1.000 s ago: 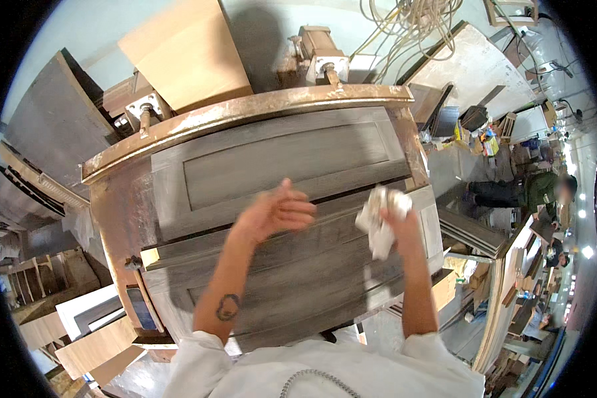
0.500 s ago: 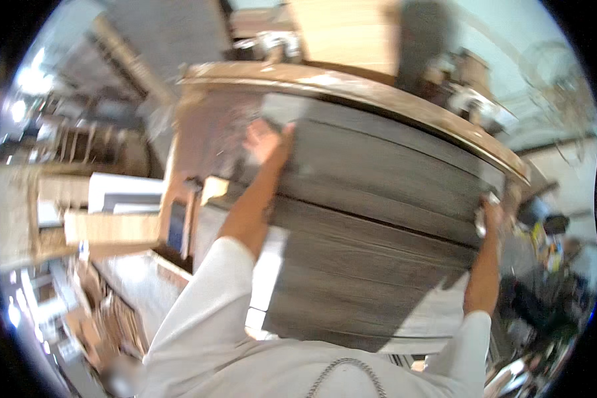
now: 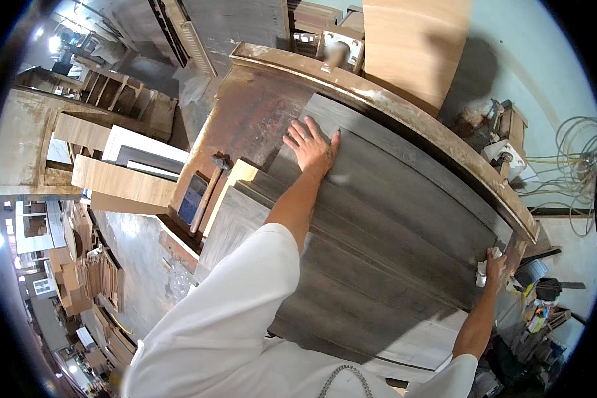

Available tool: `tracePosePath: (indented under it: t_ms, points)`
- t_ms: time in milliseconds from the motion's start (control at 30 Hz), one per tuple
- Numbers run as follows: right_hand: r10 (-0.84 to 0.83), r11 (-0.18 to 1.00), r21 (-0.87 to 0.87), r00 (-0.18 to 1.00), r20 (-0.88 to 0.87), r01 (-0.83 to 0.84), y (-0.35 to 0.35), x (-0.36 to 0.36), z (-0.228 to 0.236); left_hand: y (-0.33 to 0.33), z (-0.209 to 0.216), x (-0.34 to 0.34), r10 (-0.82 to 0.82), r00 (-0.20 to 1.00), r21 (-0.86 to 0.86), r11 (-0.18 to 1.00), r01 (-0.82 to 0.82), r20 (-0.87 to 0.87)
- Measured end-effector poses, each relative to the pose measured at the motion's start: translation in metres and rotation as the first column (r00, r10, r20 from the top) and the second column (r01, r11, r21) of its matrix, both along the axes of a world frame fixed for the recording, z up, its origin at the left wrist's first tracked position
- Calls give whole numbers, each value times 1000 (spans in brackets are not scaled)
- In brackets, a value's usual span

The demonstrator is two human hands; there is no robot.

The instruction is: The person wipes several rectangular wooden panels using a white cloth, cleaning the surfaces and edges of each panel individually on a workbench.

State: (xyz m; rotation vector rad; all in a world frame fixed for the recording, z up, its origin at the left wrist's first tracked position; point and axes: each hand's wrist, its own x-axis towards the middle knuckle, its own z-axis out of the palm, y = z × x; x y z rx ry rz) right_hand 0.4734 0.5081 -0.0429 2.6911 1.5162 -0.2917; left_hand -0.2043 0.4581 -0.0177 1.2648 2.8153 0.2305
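My left hand (image 3: 314, 151) lies flat with spread fingers on the left end of a long dark grey wood-grain panel (image 3: 404, 192). At the panel's right end, my right hand (image 3: 493, 268) is closed around a crumpled white cloth or paper wad (image 3: 481, 274). More grey panels (image 3: 351, 272) lie side by side or overlapping, closer to my body. They rest on a worn brown metal worktable (image 3: 245, 119) with a raised far rail (image 3: 378, 93). My left sleeve covers part of the nearer panels.
Left of the panels are a hammer (image 3: 208, 196), a dark phone (image 3: 192, 199) and a pale wood block (image 3: 240, 174). Boards (image 3: 123, 182) jut out beyond the table's left side. A tall light wood board (image 3: 408, 53) stands behind the rail. Coiled cables (image 3: 580, 166) hang at right.
The view has turned, so the table now looks more tilted and sharper. Both hands remain near the panel's two ends, the white wad still in my right hand.
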Motion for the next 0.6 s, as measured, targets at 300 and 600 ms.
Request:
tracePosePath:
  t_ms: [300, 600]
  points:
    - [212, 977, 6, 976, 58, -212, 3, -6, 2, -1, -1, -3, 17, 999, -8, 1000, -17, -28]
    - [187, 982, 18, 982, -21, -187, 2, -23, 18, 0, -10, -5, 7, 998, 31, 999, -5, -66]
